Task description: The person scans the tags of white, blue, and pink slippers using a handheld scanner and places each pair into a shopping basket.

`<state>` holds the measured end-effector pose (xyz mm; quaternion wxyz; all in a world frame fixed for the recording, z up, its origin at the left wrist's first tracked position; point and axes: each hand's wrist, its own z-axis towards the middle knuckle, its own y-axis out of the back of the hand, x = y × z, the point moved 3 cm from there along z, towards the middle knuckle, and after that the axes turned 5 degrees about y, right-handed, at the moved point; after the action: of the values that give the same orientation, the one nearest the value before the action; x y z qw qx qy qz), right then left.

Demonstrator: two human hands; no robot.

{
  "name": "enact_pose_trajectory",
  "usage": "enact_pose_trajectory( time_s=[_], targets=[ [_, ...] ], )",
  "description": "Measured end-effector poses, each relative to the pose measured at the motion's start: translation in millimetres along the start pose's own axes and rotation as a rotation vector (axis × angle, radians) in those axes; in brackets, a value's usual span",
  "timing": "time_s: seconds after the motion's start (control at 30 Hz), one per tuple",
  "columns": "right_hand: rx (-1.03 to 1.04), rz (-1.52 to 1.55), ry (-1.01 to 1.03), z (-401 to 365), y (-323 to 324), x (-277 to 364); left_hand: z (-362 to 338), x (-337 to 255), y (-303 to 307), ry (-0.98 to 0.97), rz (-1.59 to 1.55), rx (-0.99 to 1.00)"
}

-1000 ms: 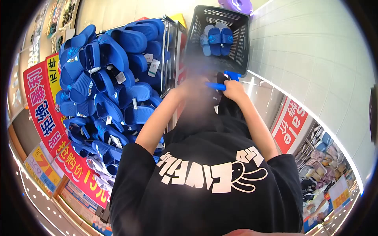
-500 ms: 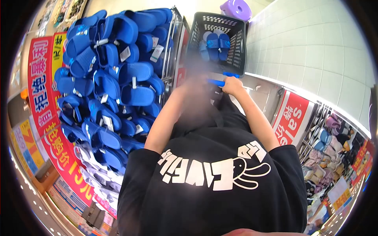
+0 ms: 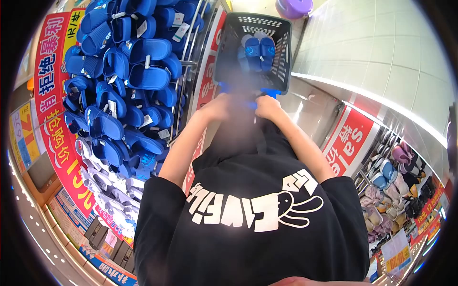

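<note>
My right hand is closed around the blue handle of a dark shopping basket cart. On the other side, my left hand is curled at the same handle, its fingers partly hidden by a grey blur in mid-view. Ahead of both hands is the perforated dark basket. In it lies a pair of blue slippers, with paler slippers partly behind them.
A rack of hanging blue slippers stands close on the left, with white slippers lower down. A purple stool sits beyond the basket. Along the right run a pale tiled wall, a red sale sign and shelved shoes.
The slipper rack has shifted left and the basket slightly left and up in view. My left hand now shows more clearly at the handle; my right hand stays on it.
</note>
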<state>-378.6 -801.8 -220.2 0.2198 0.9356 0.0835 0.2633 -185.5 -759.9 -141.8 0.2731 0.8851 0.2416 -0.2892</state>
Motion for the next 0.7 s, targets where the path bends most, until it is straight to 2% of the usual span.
enact_pose_trajectory(
  time_s=[0.13, 0.2, 0.23, 0.3, 0.43, 0.5, 0.57, 0.63, 0.67, 0.7],
  targets=[
    [0.019, 0.085, 0.037, 1, -8, -9, -1, 22, -26, 0.017, -0.036, -0.072],
    [0.176, 0.060, 0.165, 8, -10, -14, -5, 23, -31, -0.001, -0.044, -0.086],
    [0.174, 0.061, 0.161, 2, 5, -6, -5, 24, -34, -0.016, -0.063, -0.118],
    [-0.275, 0.047, 0.159, -12, 54, 13, -3, 29, -41, -0.036, -0.052, -0.168],
    [-0.523, 0.233, 0.161, 19, 124, 33, -11, 6, -28, -0.057, 0.008, -0.145],
    [-0.541, 0.175, 0.144, 43, 133, 34, -13, -8, -17, -0.069, 0.012, -0.119],
    [-0.551, 0.118, 0.128, 70, 129, 29, -16, -10, -12, -0.003, -0.136, -0.077],
    [-0.565, 0.153, 0.033, 79, 129, 25, -18, -7, -15, -0.009, -0.182, -0.111],
    [-0.302, 0.447, -0.123, 84, 124, 15, -17, -6, -14, -0.023, -0.220, -0.141],
    [-0.300, 0.441, -0.123, 94, 123, 13, -16, -7, -11, -0.024, -0.225, -0.144]
  ],
)
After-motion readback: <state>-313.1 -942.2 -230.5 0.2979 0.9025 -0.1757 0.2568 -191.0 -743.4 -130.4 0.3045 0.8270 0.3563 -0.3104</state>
